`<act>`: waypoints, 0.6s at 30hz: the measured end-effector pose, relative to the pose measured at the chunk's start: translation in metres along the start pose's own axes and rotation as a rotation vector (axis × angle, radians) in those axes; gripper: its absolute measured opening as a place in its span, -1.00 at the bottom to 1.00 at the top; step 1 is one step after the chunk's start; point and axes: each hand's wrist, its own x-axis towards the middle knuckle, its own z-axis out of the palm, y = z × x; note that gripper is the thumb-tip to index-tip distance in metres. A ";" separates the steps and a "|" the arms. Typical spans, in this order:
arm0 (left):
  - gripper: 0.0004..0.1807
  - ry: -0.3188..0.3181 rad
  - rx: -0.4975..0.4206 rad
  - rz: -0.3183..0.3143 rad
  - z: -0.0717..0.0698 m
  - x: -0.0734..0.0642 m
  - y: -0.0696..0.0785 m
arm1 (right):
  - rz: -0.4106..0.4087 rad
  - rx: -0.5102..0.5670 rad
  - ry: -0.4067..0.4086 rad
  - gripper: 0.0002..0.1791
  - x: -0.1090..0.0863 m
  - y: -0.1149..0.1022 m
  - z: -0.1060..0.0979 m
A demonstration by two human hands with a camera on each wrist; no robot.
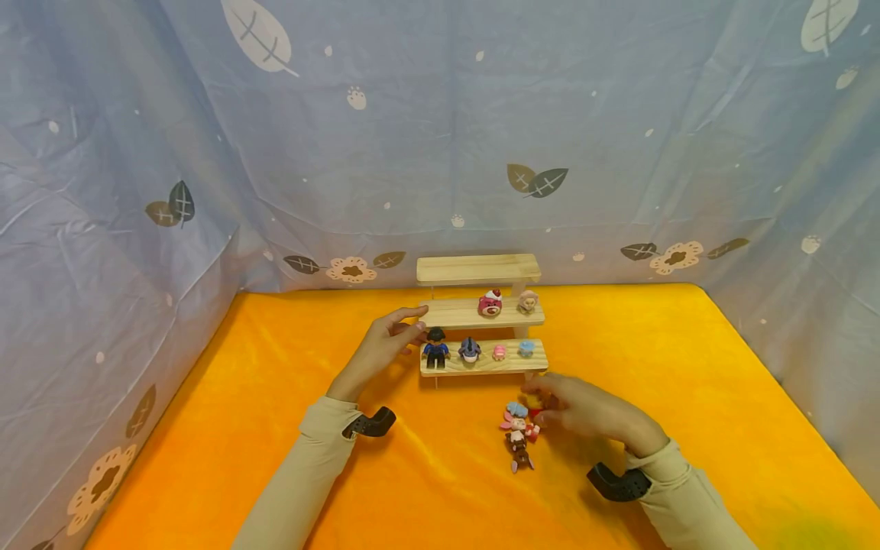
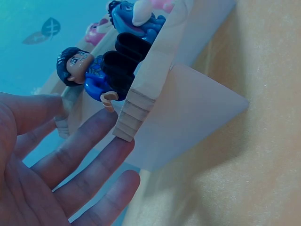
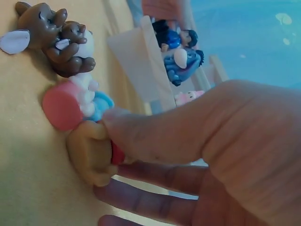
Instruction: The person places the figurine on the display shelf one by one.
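Note:
My left hand (image 1: 386, 341) is at the left end of a three-step wooden display shelf (image 1: 479, 269), its fingertips touching the step ends with fingers nearly straight. Beside it on the lowest step stands a toy figure in blue and black (image 1: 436, 350). With thumb and fingers, my right hand (image 1: 584, 405) pinches a yellow bear figurine in a red shirt (image 3: 89, 153), low over the cloth in front of the shelf. Close by lie a pink-eared figurine with a blue top (image 3: 66, 104) and a brown kangaroo figurine (image 3: 66, 47).
The lowest step also bears a donkey figurine (image 1: 470, 350), a small pink figurine (image 1: 499, 352) and a small blue one (image 1: 526, 348). A red bear head (image 1: 490, 304) and a pale pink figurine (image 1: 527, 302) sit on the middle step. Orange cloth (image 1: 241, 428) covers the table; patterned curtains (image 1: 412, 137) surround it.

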 end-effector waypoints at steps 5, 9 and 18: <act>-0.51 -0.002 -0.005 0.000 0.001 0.002 0.000 | 0.009 0.027 -0.017 -0.68 0.002 0.002 0.002; -0.51 -0.004 -0.004 0.004 0.001 0.002 0.000 | 0.013 0.040 -0.021 -0.70 0.002 0.003 0.001; -0.52 0.004 -0.006 0.003 0.001 0.002 0.000 | 0.030 0.087 -0.028 -0.70 0.001 0.003 -0.001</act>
